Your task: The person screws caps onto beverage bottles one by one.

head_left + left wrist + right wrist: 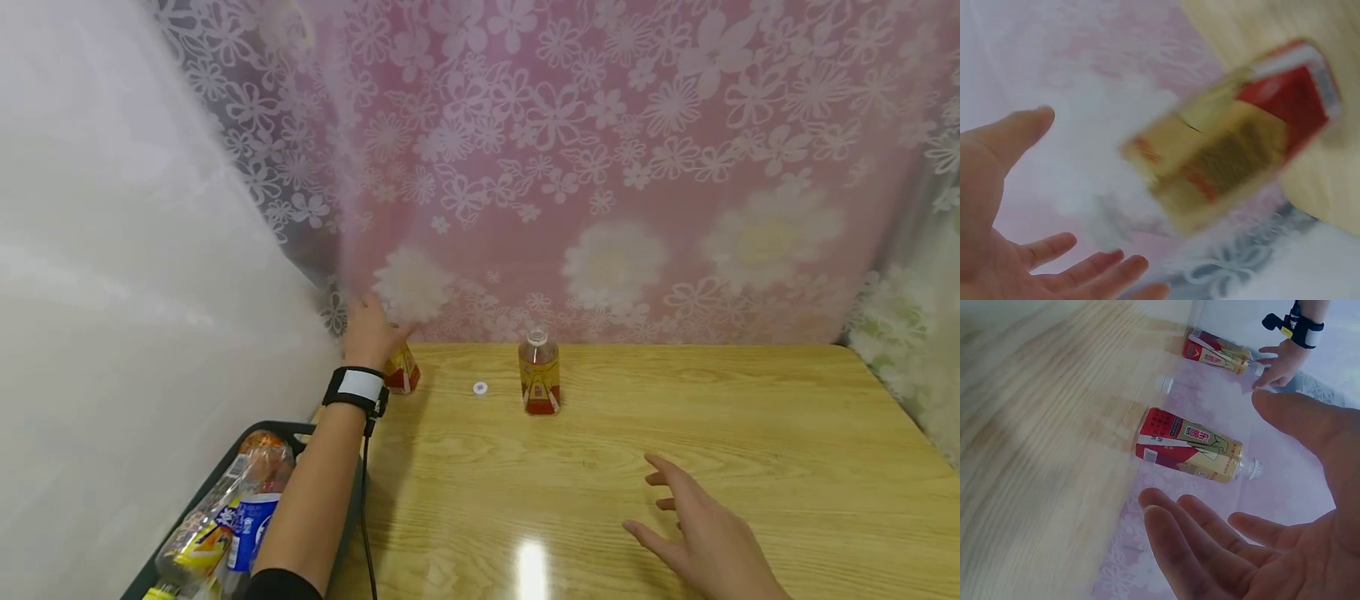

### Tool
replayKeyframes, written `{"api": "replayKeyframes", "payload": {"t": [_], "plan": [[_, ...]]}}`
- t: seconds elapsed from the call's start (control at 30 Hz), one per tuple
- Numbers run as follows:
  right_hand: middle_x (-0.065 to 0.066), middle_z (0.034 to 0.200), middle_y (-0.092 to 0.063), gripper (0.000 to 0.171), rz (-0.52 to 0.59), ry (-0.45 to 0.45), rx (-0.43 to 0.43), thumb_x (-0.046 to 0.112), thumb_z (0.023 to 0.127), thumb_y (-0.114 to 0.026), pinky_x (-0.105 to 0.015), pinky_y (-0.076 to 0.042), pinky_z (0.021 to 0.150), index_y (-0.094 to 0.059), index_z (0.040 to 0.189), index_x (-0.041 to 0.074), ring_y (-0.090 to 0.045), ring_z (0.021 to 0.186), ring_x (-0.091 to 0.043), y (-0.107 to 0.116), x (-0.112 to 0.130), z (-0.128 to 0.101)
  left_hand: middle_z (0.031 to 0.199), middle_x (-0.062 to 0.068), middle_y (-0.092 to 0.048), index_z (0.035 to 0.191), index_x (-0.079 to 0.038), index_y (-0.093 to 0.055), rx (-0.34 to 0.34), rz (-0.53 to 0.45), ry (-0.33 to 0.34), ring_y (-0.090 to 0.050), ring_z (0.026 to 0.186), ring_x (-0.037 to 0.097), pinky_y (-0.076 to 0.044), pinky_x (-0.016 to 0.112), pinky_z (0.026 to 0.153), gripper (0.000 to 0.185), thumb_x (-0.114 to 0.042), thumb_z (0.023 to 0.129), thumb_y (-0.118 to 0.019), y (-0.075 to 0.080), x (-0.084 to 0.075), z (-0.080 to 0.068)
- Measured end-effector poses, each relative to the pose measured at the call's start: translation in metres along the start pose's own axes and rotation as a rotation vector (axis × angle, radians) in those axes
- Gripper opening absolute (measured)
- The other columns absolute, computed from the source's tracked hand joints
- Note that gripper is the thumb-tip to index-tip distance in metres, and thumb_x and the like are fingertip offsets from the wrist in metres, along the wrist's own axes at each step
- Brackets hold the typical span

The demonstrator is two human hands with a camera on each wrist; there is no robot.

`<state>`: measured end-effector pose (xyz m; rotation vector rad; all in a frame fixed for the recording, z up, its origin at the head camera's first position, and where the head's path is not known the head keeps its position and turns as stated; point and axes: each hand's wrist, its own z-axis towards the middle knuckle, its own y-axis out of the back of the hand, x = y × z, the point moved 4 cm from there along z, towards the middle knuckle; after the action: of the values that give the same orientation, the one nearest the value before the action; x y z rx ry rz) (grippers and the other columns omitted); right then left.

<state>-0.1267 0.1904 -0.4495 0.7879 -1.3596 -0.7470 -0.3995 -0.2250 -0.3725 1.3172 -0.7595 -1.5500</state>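
My left hand [372, 333] is at the neck end of a yellow-and-red labelled drink bottle [402, 372] at the table's far left, and partly hides it. In the left wrist view its fingers are spread, with a gap to the blurred bottle [1241, 131]. A second bottle [540, 379] with the same kind of label stands upright, its clear neck uncapped. Between the two bottles lies a small white cap [480, 388]. Over the front right of the table, my right hand [708, 533] holds nothing, its fingers loosely extended and apart from the middle bottle [1191, 447].
At the lower left is a dark basket [273, 427] with several plastic bottles [251, 521] in it, under my left forearm. A black cable [366, 508] hangs from the left wristband [358, 390]. A flowered pink curtain [562, 167] stands behind the wooden table [712, 417].
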Motion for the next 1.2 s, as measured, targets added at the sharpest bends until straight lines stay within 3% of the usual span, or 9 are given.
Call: {"api": "replayKeyframes", "payload": {"t": [0.2,0.37,0.5,0.63,0.87,1.1,1.2], "plan": [[-0.013,0.136,-0.060,0.093,0.110,0.022,0.053,0.070,0.086,-0.066,-0.045,-0.057,0.082,-0.037,0.153,0.012,-0.067,0.111,-0.029,0.005,0.010,0.032,0.139,0.029,-0.045,0.150,0.000,-0.038,-0.049,0.032,-0.082,-0.053,0.118,0.045,-0.048,0.059,0.095,0.086,-0.051,0.090,-0.073,0.011,-0.029,-0.016],[-0.021,0.137,-0.057,0.084,0.102,0.106,-0.019,0.049,0.091,-0.073,-0.051,-0.056,0.084,-0.037,0.153,0.005,-0.064,0.114,-0.038,0.002,0.020,0.075,0.127,0.023,-0.055,0.138,-0.001,-0.054,-0.091,0.042,-0.181,-0.057,0.108,0.039,-0.050,0.053,0.089,0.062,-0.042,0.094,-0.070,0.013,-0.040,-0.037],[-0.025,0.139,-0.053,0.082,0.083,0.135,-0.069,0.040,0.092,-0.075,-0.055,-0.055,0.083,-0.036,0.152,0.001,-0.060,0.118,-0.044,-0.003,0.020,0.107,0.117,0.018,-0.063,0.124,-0.002,-0.064,-0.083,0.053,-0.232,-0.064,0.097,0.034,-0.055,0.047,0.079,0.045,-0.037,0.096,-0.070,0.008,-0.047,-0.060],[-0.028,0.144,-0.048,0.086,0.107,0.116,-0.054,0.042,0.092,-0.074,-0.059,-0.052,0.086,-0.032,0.154,0.000,-0.055,0.124,-0.047,-0.008,0.020,0.134,0.115,0.014,-0.064,0.121,-0.004,-0.065,-0.042,0.035,-0.230,-0.067,0.090,0.029,-0.057,0.043,0.073,0.043,-0.037,0.095,-0.072,-0.003,-0.050,-0.080],[-0.028,0.153,-0.039,0.104,0.174,0.100,-0.010,0.054,0.088,-0.076,-0.063,-0.048,0.094,-0.021,0.160,0.003,-0.049,0.130,-0.049,-0.021,0.033,0.172,0.118,0.013,-0.066,0.120,-0.008,-0.066,0.071,0.019,-0.220,-0.069,0.091,0.029,-0.058,0.045,0.075,0.043,-0.041,0.093,-0.073,-0.028,-0.048,-0.110],[-0.025,0.155,-0.038,0.110,0.210,0.161,-0.041,0.047,0.082,-0.084,-0.068,-0.041,0.102,-0.019,0.162,0.006,-0.044,0.136,-0.048,-0.037,0.056,0.198,0.114,0.012,-0.065,0.117,-0.009,-0.067,0.196,0.014,-0.220,-0.066,0.084,0.024,-0.056,0.041,0.070,0.042,-0.041,0.092,-0.074,-0.056,-0.037,-0.132],[-0.024,0.150,-0.044,0.106,0.233,0.192,-0.047,0.043,0.083,-0.084,-0.067,-0.043,0.102,-0.022,0.161,0.007,-0.049,0.133,-0.046,-0.045,0.061,0.204,0.112,0.012,-0.065,0.116,-0.007,-0.067,0.231,0.001,-0.237,-0.066,0.084,0.024,-0.056,0.040,0.071,0.041,-0.039,0.092,-0.075,-0.065,-0.033,-0.139]]}}
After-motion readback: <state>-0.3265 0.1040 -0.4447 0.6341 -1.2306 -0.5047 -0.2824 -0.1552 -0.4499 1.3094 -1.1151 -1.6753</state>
